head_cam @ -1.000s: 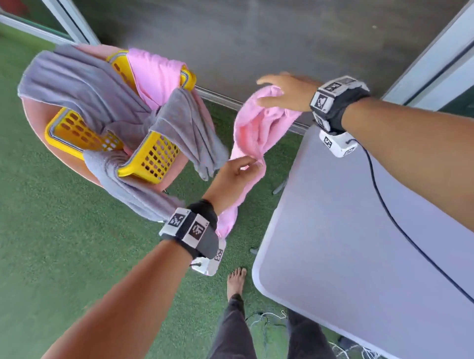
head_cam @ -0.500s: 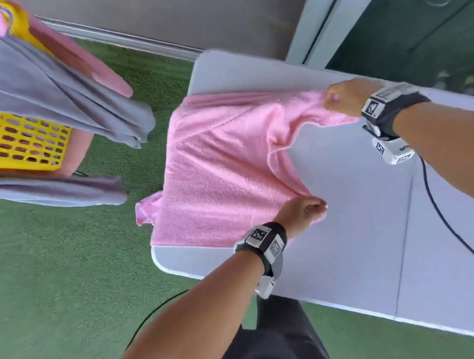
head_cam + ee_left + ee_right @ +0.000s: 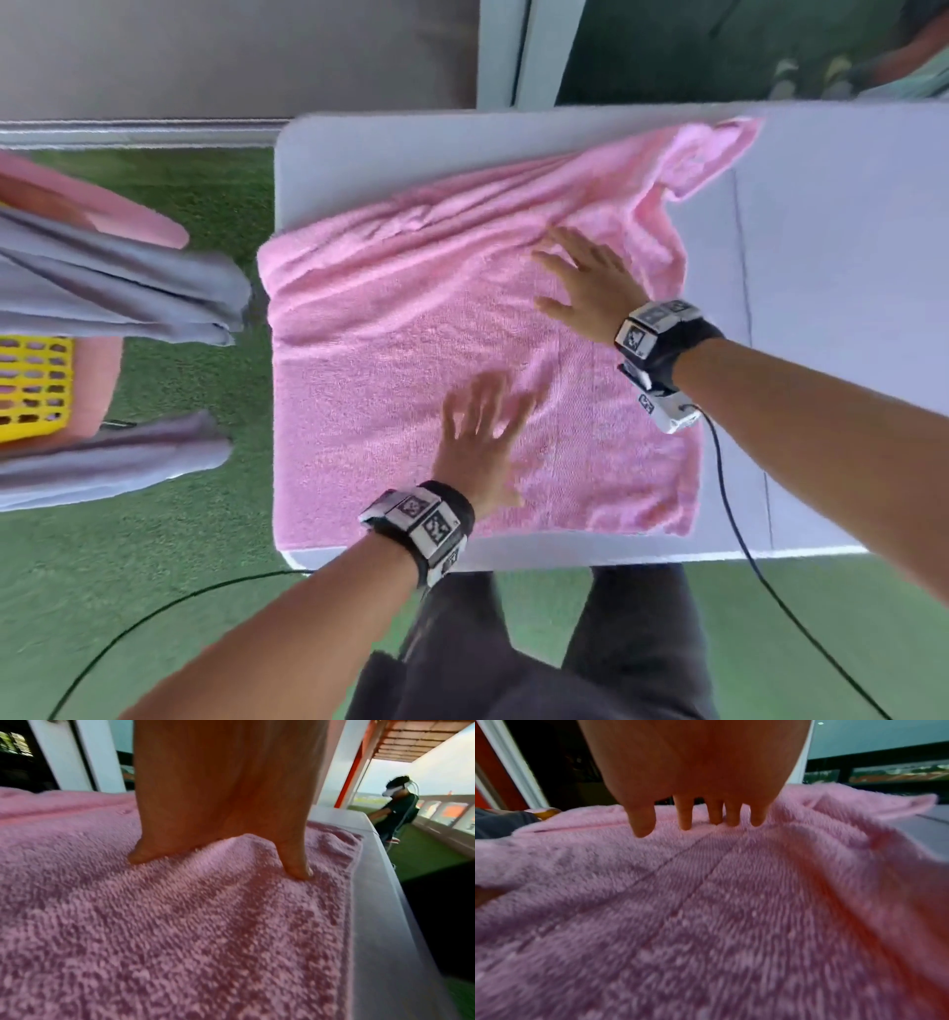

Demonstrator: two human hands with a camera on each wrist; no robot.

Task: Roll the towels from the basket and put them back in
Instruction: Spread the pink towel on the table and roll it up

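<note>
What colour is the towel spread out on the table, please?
The towel is pink, seen best in the head view.
</note>
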